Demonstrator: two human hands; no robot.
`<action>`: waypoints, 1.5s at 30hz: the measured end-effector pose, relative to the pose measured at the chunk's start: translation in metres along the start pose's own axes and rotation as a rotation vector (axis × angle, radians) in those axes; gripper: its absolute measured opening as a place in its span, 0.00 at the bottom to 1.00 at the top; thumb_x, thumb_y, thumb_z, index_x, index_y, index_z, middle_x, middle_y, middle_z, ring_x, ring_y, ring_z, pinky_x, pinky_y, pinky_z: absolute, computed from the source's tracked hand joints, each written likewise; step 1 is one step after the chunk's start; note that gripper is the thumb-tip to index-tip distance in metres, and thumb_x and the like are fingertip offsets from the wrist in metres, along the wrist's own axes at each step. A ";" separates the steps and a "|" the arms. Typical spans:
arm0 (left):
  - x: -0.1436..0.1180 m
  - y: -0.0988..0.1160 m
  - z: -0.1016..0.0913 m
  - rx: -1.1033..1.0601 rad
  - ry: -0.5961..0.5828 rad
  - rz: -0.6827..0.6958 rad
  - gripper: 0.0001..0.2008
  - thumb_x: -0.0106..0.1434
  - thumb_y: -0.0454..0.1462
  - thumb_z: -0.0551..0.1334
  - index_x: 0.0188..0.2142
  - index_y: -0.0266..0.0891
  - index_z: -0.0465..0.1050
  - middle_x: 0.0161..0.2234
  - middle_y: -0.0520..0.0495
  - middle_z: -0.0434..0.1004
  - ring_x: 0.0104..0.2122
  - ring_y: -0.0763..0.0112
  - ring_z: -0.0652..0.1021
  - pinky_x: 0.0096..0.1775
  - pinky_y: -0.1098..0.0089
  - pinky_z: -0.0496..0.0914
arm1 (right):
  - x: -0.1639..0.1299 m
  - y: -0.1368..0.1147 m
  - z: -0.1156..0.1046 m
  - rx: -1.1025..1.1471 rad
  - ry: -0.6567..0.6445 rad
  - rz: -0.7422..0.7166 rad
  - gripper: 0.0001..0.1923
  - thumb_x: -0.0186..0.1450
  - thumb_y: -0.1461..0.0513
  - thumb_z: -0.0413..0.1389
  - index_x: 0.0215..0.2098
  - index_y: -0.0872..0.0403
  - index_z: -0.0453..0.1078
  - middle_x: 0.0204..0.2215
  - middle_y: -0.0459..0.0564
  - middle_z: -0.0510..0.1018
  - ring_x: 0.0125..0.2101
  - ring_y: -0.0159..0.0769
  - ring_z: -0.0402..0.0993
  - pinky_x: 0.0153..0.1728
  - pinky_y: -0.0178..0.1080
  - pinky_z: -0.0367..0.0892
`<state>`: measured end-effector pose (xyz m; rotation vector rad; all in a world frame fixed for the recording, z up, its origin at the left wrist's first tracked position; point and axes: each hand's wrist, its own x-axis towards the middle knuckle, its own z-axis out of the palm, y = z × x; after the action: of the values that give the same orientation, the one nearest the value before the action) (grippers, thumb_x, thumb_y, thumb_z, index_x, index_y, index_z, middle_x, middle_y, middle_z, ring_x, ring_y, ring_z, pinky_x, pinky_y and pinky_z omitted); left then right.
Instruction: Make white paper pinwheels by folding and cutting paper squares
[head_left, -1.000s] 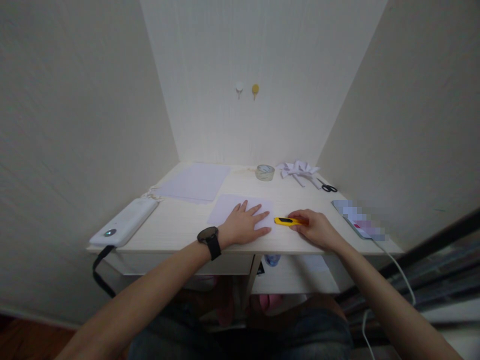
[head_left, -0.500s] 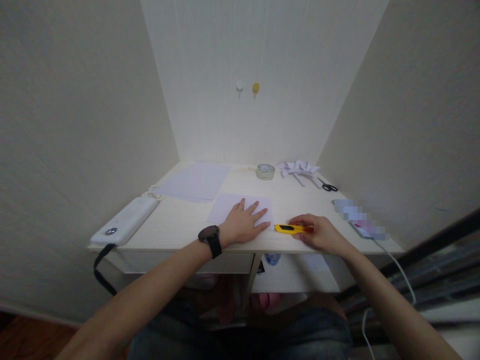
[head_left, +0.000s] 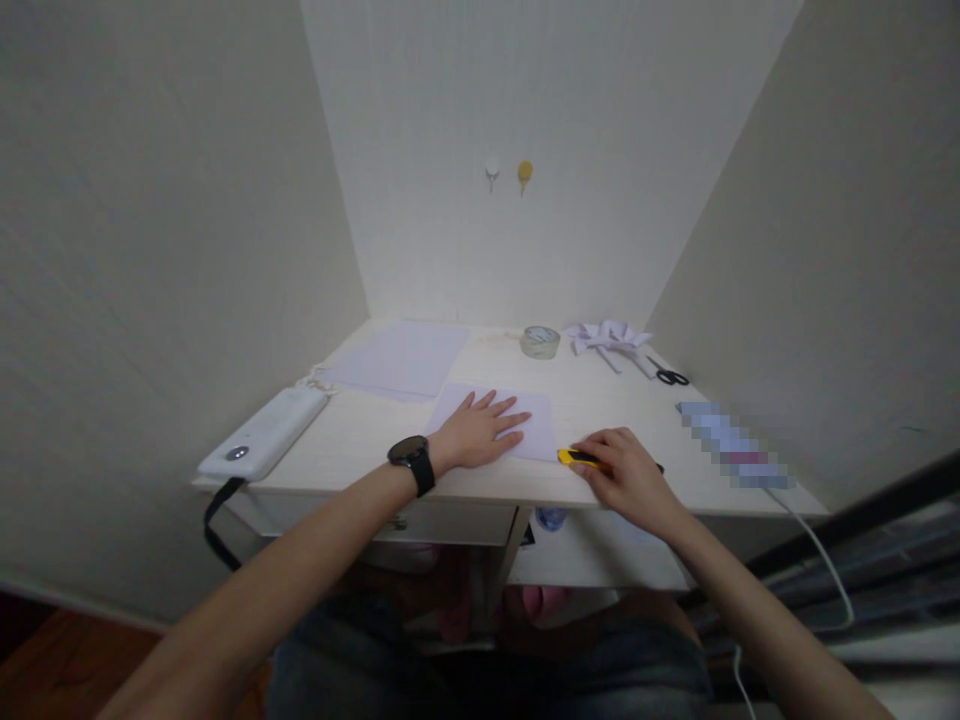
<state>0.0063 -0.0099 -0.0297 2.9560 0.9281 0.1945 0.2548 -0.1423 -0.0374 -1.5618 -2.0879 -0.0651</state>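
Observation:
A white sheet of paper (head_left: 537, 425) lies near the front of the desk, with my left hand (head_left: 480, 430) flat on it, fingers spread. Just right of the sheet, my right hand (head_left: 622, 475) is closed around a yellow and black utility knife (head_left: 572, 456). Its yellow end points left, close to the paper's lower right corner. Most of the knife's body is covered by my fingers, and I cannot make out a blade.
Larger white sheets (head_left: 405, 355) lie at the back left. A tape roll (head_left: 541, 342), folded paper pinwheels (head_left: 606, 338) and black scissors (head_left: 670, 377) sit along the back right. A white device (head_left: 266, 435) with a strap rests at left, a blurred phone (head_left: 731, 445) with a cable at right.
My right hand has closed further over the utility knife, so less of its yellow body shows. My left hand has shifted slightly left on the paper. The whole view has moved a little.

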 end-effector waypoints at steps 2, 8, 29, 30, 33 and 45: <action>0.000 0.001 -0.001 -0.001 -0.004 0.000 0.29 0.71 0.55 0.39 0.67 0.56 0.52 0.70 0.48 0.47 0.67 0.45 0.51 0.62 0.41 0.45 | 0.001 0.001 0.000 0.018 -0.001 -0.002 0.13 0.67 0.58 0.54 0.45 0.53 0.77 0.39 0.54 0.78 0.42 0.43 0.70 0.47 0.44 0.65; 0.004 -0.005 -0.008 -0.006 0.001 0.020 0.29 0.70 0.56 0.41 0.66 0.57 0.55 0.69 0.48 0.49 0.67 0.47 0.54 0.62 0.45 0.49 | 0.003 0.003 0.000 0.027 0.004 -0.007 0.13 0.67 0.57 0.55 0.45 0.51 0.78 0.38 0.54 0.78 0.41 0.43 0.71 0.45 0.45 0.67; 0.005 -0.010 -0.001 0.004 -0.019 0.029 0.29 0.70 0.56 0.39 0.68 0.59 0.49 0.70 0.51 0.45 0.68 0.45 0.49 0.62 0.40 0.41 | 0.005 0.013 0.001 0.075 -0.019 -0.129 0.13 0.67 0.59 0.54 0.45 0.51 0.78 0.40 0.55 0.78 0.42 0.43 0.72 0.44 0.45 0.67; 0.005 -0.010 -0.001 0.006 -0.019 0.033 0.29 0.70 0.56 0.39 0.68 0.59 0.49 0.70 0.50 0.45 0.68 0.45 0.49 0.62 0.40 0.41 | 0.005 0.015 0.001 0.078 -0.022 -0.133 0.13 0.67 0.58 0.54 0.46 0.50 0.78 0.40 0.54 0.78 0.42 0.43 0.72 0.44 0.45 0.67; 0.004 -0.009 -0.001 0.020 -0.016 0.043 0.29 0.70 0.56 0.38 0.68 0.58 0.49 0.70 0.49 0.46 0.68 0.45 0.50 0.62 0.40 0.43 | 0.005 0.019 0.004 0.090 -0.022 -0.147 0.13 0.67 0.58 0.55 0.46 0.51 0.78 0.40 0.55 0.78 0.42 0.43 0.72 0.44 0.45 0.68; 0.003 -0.007 -0.004 0.038 -0.027 0.045 0.29 0.71 0.55 0.38 0.68 0.57 0.48 0.70 0.49 0.46 0.68 0.46 0.50 0.62 0.40 0.43 | 0.006 0.028 0.000 0.214 -0.050 -0.244 0.14 0.67 0.55 0.55 0.46 0.49 0.78 0.40 0.55 0.78 0.43 0.44 0.71 0.45 0.46 0.67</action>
<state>0.0041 -0.0025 -0.0257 3.0085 0.8731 0.1398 0.2796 -0.1281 -0.0423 -1.1913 -2.2331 0.1081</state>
